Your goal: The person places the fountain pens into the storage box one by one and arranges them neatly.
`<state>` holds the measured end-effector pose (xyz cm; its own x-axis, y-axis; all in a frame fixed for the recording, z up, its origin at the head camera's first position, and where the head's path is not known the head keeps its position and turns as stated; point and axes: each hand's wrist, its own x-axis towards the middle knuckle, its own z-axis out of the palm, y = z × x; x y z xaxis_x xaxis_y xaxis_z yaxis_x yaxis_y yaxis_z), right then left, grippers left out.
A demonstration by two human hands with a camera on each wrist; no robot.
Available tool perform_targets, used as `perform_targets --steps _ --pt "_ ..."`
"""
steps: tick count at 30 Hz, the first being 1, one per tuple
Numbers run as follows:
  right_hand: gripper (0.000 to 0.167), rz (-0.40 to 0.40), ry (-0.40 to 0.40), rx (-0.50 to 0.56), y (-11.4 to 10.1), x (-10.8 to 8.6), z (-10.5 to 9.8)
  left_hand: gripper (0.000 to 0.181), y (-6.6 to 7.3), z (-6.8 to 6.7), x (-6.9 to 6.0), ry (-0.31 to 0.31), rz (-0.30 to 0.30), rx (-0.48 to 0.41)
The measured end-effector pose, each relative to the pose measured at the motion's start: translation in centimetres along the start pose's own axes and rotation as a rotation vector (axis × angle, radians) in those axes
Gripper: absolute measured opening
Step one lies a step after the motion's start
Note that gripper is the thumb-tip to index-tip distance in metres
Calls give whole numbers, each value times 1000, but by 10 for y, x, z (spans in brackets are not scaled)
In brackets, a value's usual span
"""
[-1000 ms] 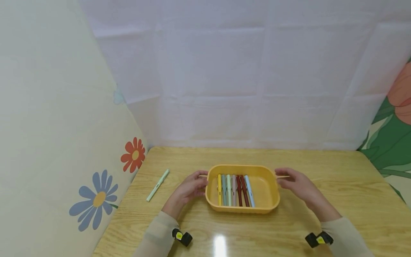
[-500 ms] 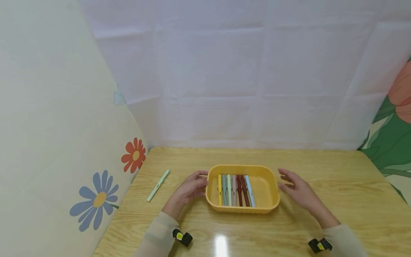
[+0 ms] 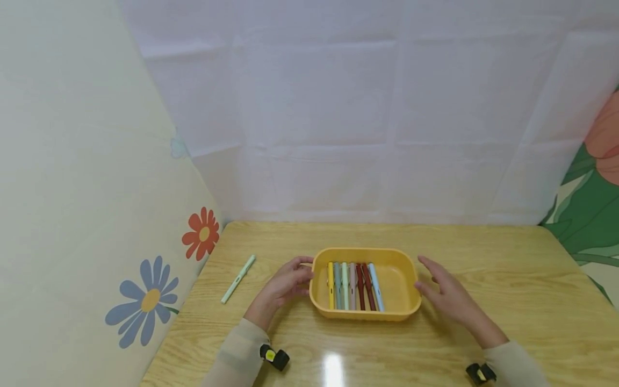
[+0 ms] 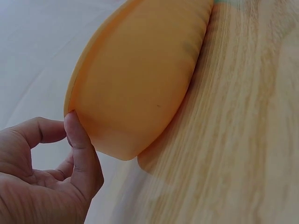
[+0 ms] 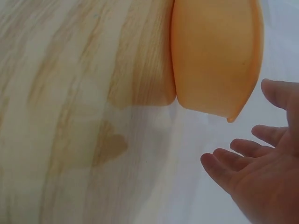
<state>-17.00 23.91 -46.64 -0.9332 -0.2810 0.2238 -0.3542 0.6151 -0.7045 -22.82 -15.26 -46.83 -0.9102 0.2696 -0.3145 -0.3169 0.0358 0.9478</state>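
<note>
A yellow plastic tray [image 3: 398, 285] stands on the table, with a row of several pens [image 3: 352, 287] inside its left part. They are yellow, grey-blue, pale green, mauve, dark red and light blue. At the tray's left end, my left hand [image 3: 285, 282] has its thumb and a curled finger at the rim, holding it by the edge in the left wrist view. Off the right end, my right hand [image 3: 450, 295] has its fingers spread and extended, near the tray wall [image 5: 215, 56]. The right wrist view shows a gap between its fingertips and the tray.
A pale green pen [image 3: 238, 279] lies slanted on the wooden table [image 3: 367, 355], left of the left hand. A white cloth [image 3: 319, 107] hangs behind the table. Flower-printed cloth [image 3: 145, 161] rises at the left, with more at the right.
My right hand has drawn slightly away from the tray's right end and its fingers have spread wider. My left hand, the tray and the pens stay in place.
</note>
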Motion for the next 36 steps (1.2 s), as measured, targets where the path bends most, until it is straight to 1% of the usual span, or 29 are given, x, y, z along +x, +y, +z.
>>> perform_targets --steps 7,9,13,16,18,21,24,25,28,31,34,36 --pt "62 12 -7 -10 0 0 3 49 -2 -2 -1 3 12 22" --pt "63 11 -13 9 1 0 4 49 -1 -1 -1 6 16 32" --pt "62 2 -17 81 2 3 6 48 1 -1 -3 11 21 46" --pt "60 21 -24 123 1 6 6 47 3 -1 -4 20 25 56" --pt "59 53 -37 139 0 8 5 47 3 -1 -5 25 25 65" --pt "59 126 -63 149 -1 11 4 49 5 -2 -6 21 31 84" --pt "58 193 -85 194 0 15 3 51 6 -3 -8 9 36 95" --pt "58 211 -92 220 0 16 2 51 6 -4 -9 4 41 98" --pt "58 265 -114 344 1 19 0 51 7 -7 -12 -6 52 111" --pt "60 314 -139 434 0 21 -3 49 8 -9 -15 -10 63 135" --pt "60 348 -153 473 0 22 -3 48 9 -12 -19 -12 68 164" --pt "60 356 -161 497 1 23 -4 48 11 -14 -23 -12 69 183"
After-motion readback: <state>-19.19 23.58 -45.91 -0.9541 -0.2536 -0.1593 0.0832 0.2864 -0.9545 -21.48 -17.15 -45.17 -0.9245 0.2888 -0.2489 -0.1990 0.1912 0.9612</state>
